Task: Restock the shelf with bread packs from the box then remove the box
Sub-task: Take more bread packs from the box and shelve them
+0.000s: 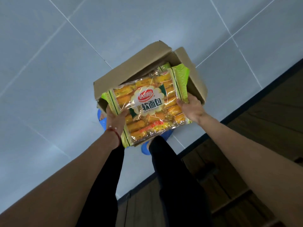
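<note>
Both hands are on one bread pack over the open box, left hand and right hand gripping opposite short ends, its long axis running between them, neither nearer.

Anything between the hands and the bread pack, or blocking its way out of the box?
Nothing visible. The left hand and right hand grip opposite ends of the clear yellow-and-green plastic bread pack, held above the open brown cardboard box, flaps folded back. The shelf cannot be made out, so that path cannot be judged.
</note>
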